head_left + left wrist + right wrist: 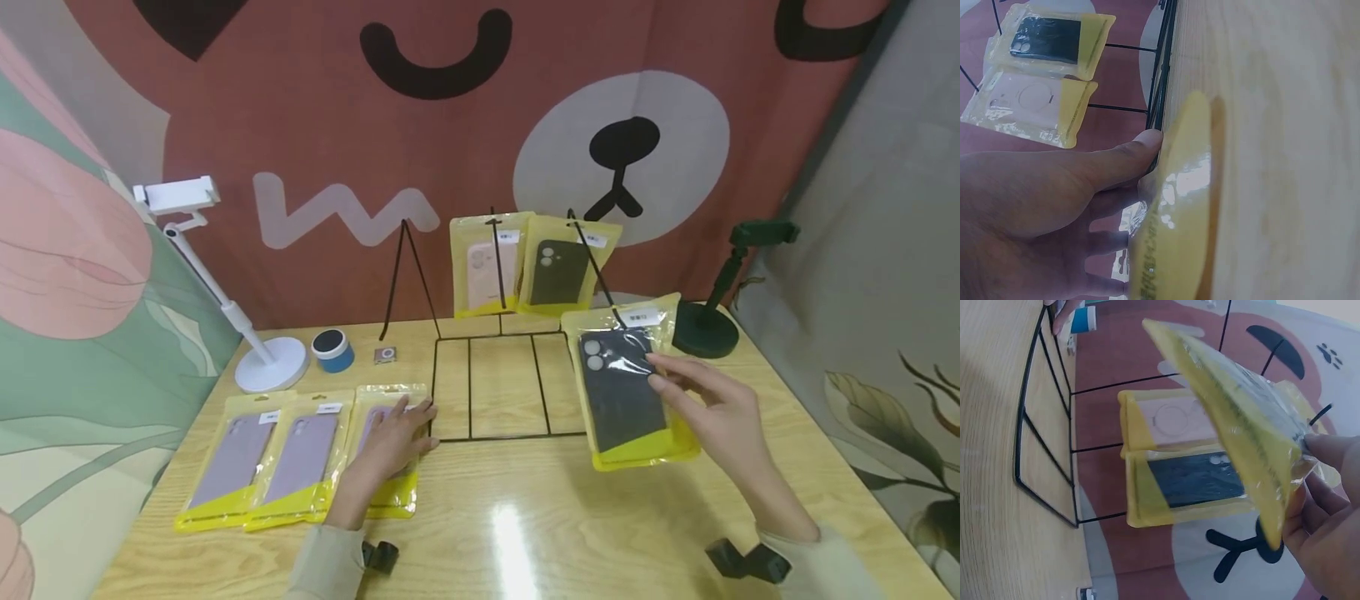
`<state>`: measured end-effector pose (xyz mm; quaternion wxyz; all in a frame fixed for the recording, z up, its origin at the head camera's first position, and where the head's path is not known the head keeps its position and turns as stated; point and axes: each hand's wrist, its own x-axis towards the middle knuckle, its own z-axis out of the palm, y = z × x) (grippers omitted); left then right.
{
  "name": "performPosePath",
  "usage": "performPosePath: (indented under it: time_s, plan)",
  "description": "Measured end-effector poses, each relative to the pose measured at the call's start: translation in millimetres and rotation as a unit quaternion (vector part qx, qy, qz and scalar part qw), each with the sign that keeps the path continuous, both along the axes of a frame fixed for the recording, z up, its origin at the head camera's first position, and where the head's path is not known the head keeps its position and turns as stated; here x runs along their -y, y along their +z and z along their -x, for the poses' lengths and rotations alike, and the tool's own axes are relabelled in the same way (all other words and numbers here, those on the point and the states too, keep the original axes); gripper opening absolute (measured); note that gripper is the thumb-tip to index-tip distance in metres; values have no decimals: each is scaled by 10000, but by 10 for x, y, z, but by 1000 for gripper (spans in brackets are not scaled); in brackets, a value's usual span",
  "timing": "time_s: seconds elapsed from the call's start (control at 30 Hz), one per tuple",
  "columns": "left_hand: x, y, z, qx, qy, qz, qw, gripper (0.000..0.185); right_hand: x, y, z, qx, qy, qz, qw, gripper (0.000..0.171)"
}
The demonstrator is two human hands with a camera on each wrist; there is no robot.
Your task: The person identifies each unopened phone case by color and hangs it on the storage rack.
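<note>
Bags hold phone cases; right hand (720, 408) pinches the dark-case bag (628, 392), flat left hand (393, 433) presses a purple-case bag (390, 454), labels unreadable

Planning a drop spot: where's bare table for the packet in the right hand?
Bare wood runs along the table's near edge between the left hand and right hand, and right of the dark case packet. Crowded: front left, where three purple case packets lie; wire rack fills mid-table.
</note>
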<state>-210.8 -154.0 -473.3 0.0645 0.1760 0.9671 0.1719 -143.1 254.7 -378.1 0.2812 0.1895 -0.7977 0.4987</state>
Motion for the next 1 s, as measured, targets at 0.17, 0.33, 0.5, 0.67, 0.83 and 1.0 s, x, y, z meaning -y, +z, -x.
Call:
performPosePath:
  time_s: [0.17, 0.33, 0.5, 0.67, 0.83, 1.0]
  plan:
    - [12, -11, 9, 5, -18, 20, 10000, 55, 43, -25, 233, 6, -164, -239, 9996, 37]
    - [19, -2, 16, -82, -11, 11, 10000, 54, 224, 94, 454, -329, -278, -200, 9989, 32]
    - [33, -1, 13, -121, -26, 40, 9999, 54, 327, -18, 821, -497, -650, 57, 9966, 30]
    - [26, -6, 2, -139, -74, 66, 9999, 53, 319, -231, 1193, -751, -778, 264, 9938, 32]
    - [25, -9, -8, -160, -33, 42, 9999, 53, 351, -247, 1313, -877, -731, 130, 9934, 32]
    - [19, -7, 3, -126, -61, 47, 9999, 54, 265, -315, 1220, -367, -941, 209, 9947, 30]
